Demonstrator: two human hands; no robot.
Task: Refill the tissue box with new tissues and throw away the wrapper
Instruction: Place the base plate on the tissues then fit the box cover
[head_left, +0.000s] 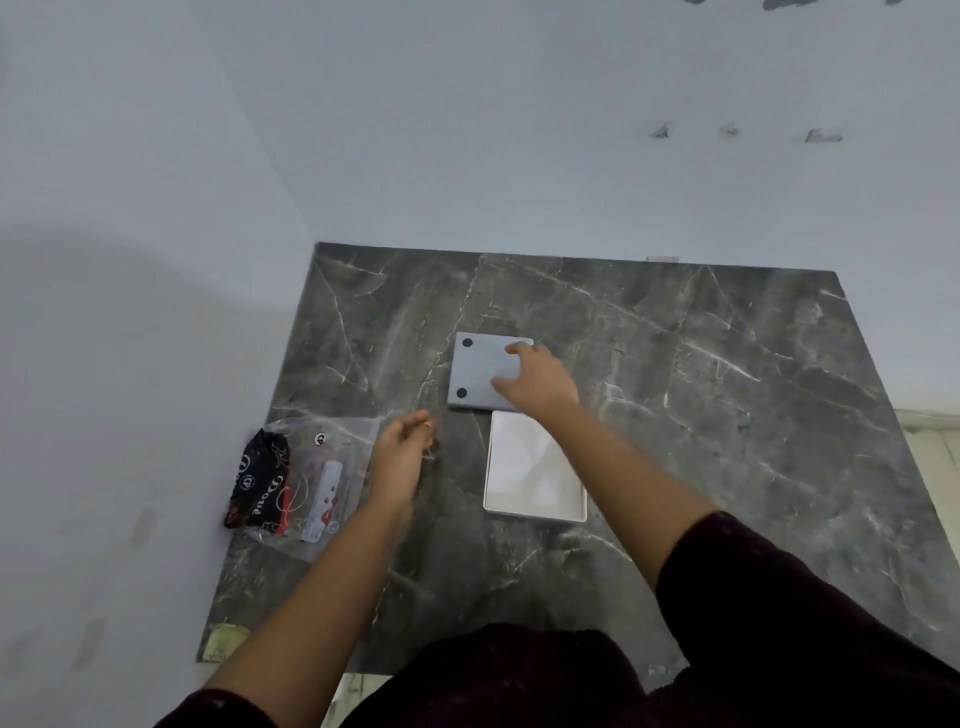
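A grey square tissue box (480, 371) lies upside down on the dark marble table (675, 415), two black feet showing on its left side. My right hand (537, 379) rests on its right part, fingers spread over the top. Just in front lies a white rectangular tray-like part (530, 467) with a raised rim. At the left lies a clear plastic wrapper (306, 478) with black and red print. My left hand (400, 452) hovers beside the wrapper's right edge, its fingers loosely curled and holding nothing.
The table stands in a corner, with white walls (156, 260) close on the left and behind. A small yellowish sticker (226, 642) sits at the table's front left corner. A pale floor strip (930, 452) shows past the right edge.
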